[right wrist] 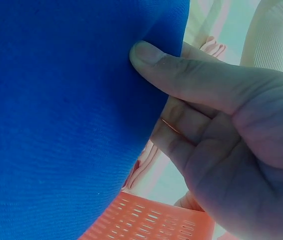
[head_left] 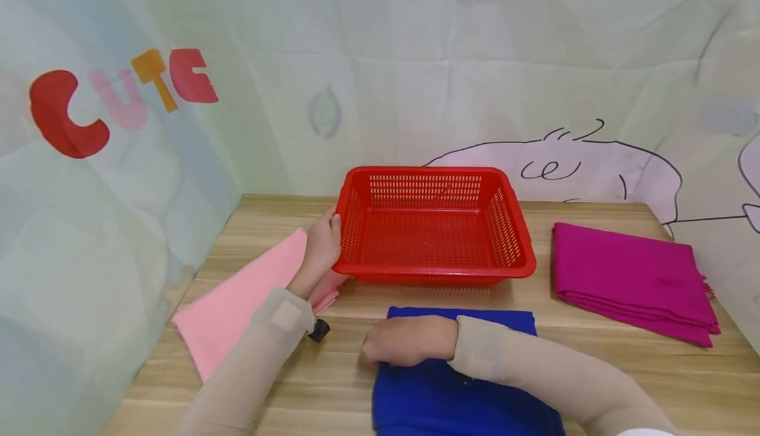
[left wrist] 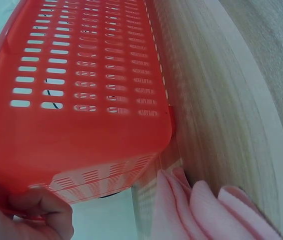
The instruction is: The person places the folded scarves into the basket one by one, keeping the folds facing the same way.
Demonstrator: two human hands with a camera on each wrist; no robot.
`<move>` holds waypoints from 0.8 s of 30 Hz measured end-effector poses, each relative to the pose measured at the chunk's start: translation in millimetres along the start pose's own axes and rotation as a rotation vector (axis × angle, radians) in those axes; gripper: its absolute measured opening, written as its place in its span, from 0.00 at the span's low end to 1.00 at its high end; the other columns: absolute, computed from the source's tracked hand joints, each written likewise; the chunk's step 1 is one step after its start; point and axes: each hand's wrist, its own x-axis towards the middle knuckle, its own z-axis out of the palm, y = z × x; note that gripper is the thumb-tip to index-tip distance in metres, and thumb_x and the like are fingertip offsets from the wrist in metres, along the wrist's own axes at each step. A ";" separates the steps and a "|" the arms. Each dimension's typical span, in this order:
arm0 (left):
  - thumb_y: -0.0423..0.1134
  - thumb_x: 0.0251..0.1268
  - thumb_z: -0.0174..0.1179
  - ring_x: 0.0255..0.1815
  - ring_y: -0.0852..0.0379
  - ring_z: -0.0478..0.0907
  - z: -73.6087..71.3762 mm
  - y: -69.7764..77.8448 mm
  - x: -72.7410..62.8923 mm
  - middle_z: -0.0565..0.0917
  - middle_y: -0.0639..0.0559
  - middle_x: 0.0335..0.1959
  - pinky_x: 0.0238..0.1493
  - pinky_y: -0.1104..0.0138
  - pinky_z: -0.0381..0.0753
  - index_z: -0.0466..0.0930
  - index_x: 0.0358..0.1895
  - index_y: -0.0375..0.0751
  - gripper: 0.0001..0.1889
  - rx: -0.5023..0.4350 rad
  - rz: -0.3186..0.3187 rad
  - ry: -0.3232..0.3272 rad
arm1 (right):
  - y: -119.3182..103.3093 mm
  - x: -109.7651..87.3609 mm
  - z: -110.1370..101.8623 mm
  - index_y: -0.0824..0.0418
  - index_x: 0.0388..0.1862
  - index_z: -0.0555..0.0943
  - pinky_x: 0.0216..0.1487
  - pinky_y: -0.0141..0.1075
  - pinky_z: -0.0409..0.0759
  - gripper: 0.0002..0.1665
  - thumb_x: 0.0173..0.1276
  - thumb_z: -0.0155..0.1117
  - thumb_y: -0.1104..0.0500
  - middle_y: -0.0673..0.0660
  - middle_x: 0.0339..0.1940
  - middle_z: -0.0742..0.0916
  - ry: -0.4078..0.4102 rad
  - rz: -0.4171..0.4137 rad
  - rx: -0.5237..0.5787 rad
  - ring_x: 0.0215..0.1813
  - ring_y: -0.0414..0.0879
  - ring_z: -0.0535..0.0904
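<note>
Head view: a person's left hand (head_left: pixel 320 241) grips the left rim of a red plastic basket (head_left: pixel 439 270) full of little holes, in the middle of the frame. The right hand (head_left: pixel 412 340) pinches a folded, dark blue cloth (head_left: pixel 439 396), at the bottom middle. The right wrist view shows the pinch up close: the thumb (right wrist: pixel 181 75) is on one side of the blue cloth, right by its edge. What seems to matter most is where the basket sits from that pinch: it is up the frame and a bit to the right, near the blue cloth but not touching it. The basket's long way goes side to side. Most of the blue cloth goes right and down from the pinch. A tan sleeve (head_left: pixel 540 363) hides some of it and the frame cuts off its bottom, so its long way is hard to tell. The right hand is the one nearer the blue cloth. A soft pink cloth (head_left: pixel 237 304) lies at the left, and a folded bright purple-pink cloth (head_left: pixel 629 278) lies at the right, both on a light brown wooden table (head_left: pixel 344 390).
</note>
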 end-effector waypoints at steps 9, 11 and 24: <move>0.35 0.82 0.40 0.57 0.39 0.77 0.7 -1.0 0.4 0.74 0.30 0.64 0.60 0.48 0.77 0.61 0.73 0.27 0.23 0.011 0.008 0.002 | 1.0 1.2 -3.1 0.57 0.23 0.78 0.24 0.22 0.57 0.13 0.58 0.68 0.73 0.46 0.22 0.71 -0.013 0.023 0.032 0.26 0.36 0.63; 0.35 0.82 0.40 0.54 0.40 0.78 0.9 -1.1 0.4 0.76 0.30 0.62 0.58 0.49 0.78 0.62 0.73 0.28 0.23 0.008 0.005 0.001 | 1.5 2.5 -2.5 0.58 0.23 0.79 0.23 0.22 0.57 0.13 0.58 0.68 0.73 0.46 0.22 0.71 -0.012 0.021 0.028 0.25 0.36 0.63; 0.36 0.82 0.40 0.57 0.40 0.77 0.8 -0.3 0.6 0.74 0.31 0.64 0.60 0.49 0.77 0.62 0.73 0.29 0.23 -0.001 -0.011 0.000 | 2.1 9.8 -4.2 0.59 0.20 0.75 0.23 0.23 0.55 0.15 0.56 0.68 0.75 0.46 0.19 0.66 -0.020 0.022 0.028 0.24 0.36 0.59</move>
